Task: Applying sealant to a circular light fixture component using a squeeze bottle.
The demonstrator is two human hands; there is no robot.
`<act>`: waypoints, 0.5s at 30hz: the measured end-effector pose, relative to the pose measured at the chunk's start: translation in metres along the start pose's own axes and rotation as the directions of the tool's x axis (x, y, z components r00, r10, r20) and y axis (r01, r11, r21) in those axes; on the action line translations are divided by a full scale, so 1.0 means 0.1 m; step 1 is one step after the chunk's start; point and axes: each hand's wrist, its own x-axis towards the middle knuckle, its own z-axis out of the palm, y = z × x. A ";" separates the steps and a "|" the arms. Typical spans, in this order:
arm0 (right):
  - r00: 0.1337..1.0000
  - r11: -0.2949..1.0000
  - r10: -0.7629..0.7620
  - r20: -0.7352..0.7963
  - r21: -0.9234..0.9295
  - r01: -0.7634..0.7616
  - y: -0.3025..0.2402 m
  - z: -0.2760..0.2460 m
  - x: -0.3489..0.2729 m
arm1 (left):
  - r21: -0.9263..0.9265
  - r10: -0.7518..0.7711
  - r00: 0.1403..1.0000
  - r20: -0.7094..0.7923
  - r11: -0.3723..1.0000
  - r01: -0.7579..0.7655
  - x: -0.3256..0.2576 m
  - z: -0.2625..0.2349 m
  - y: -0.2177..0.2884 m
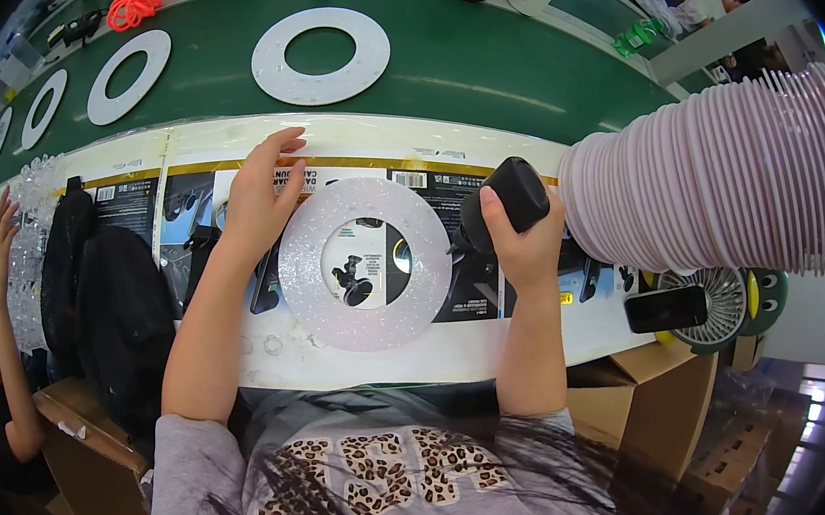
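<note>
A white speckled ring [305,286] with a round hole lies flat in front of me, on printed cardboard packaging [470,289]. My right hand [532,240] is wrapped round a black handheld power tool [507,202], probably a cordless screwdriver. The tool's narrow end points down at the ring's right edge; I cannot tell whether it touches. On the other side, my left hand [264,187] hovers by the ring's upper left edge, fingers apart and holding nothing. A dark phone-like object [666,309] lies beyond my right forearm.
A long stack of similar rings [712,178] leans at the right, beside a small fan [720,300]. More rings [321,57] lie on the green conveyor belt [452,71]. Black bags [129,278] and clear plastic parts [26,247] sit left, near another person's arm [9,366]. An open carton [654,404] stands lower right.
</note>
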 end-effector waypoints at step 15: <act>0.999 0.998 -0.048 -0.014 -0.036 0.047 0.05 0.04 0.01 | 0.013 -0.003 1.000 0.003 1.000 0.003 0.00 -0.01 0.01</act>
